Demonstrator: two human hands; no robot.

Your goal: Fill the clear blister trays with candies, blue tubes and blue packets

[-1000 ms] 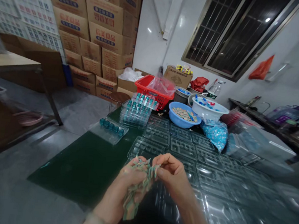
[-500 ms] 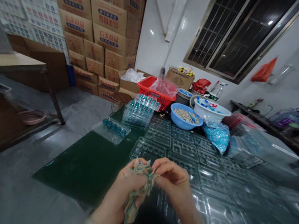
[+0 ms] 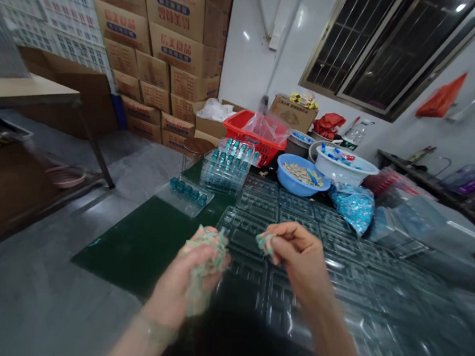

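Left hand (image 3: 178, 285): closed in a fist around a bundle (image 3: 209, 248) of pale green and pink packets; packet ends stick out above the fingers and below the palm.
Right hand (image 3: 303, 262): thumb and forefinger pinched on one packet (image 3: 264, 241); the other fingers are curled in.
Packet: at the right hand's fingertips, right of the bundle and apart from it, above the trays (image 3: 260, 206).
Bundle: near centre, raised over the line where the trays meet the bare green bench (image 3: 139, 247).
Hands: apart, both raised over the near part of the bench.
Trays: clear, moulded, laid edge to edge on the bench from the centre out to the right.
Small tray (image 3: 186, 195): clear, with a row of teal pieces; on the bench, far left of the left hand.
Stack (image 3: 228, 165): clear trays with teal pieces, just beyond the small tray.
Basket (image 3: 253, 137): red, beyond the stack, with clear plastic in it.
Blue bowl (image 3: 301, 180): right of the stack, with small pale pieces inside.
White bowl (image 3: 341, 168): just far right of the blue bowl.
Blue bag (image 3: 352, 205): near right of the blue bowl, on the trays.
Cartons (image 3: 168, 33): stacked at the far left wall.
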